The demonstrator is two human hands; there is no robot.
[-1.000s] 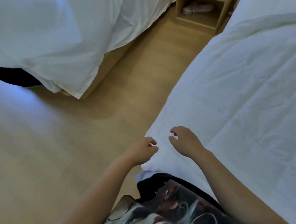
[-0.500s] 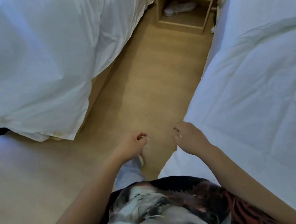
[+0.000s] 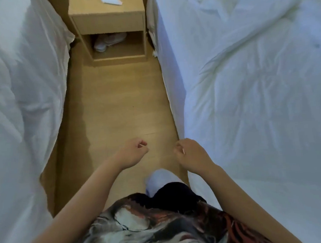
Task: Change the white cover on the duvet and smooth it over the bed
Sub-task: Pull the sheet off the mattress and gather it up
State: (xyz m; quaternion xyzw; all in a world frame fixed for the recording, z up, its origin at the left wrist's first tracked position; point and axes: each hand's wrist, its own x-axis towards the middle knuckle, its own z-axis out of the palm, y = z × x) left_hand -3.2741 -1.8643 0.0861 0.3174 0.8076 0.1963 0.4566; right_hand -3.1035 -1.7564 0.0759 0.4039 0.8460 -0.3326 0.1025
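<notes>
Both are empty, fingers loosely curled: left hand over the floor, right hand just beside the duvet draped to its right. Grabbing only loose cover fabric there could bunch the filling.

place: twin bedroom | evidence: two white-covered beds, wooden nightstand between, wood floor

open aisle between two beds
</notes>
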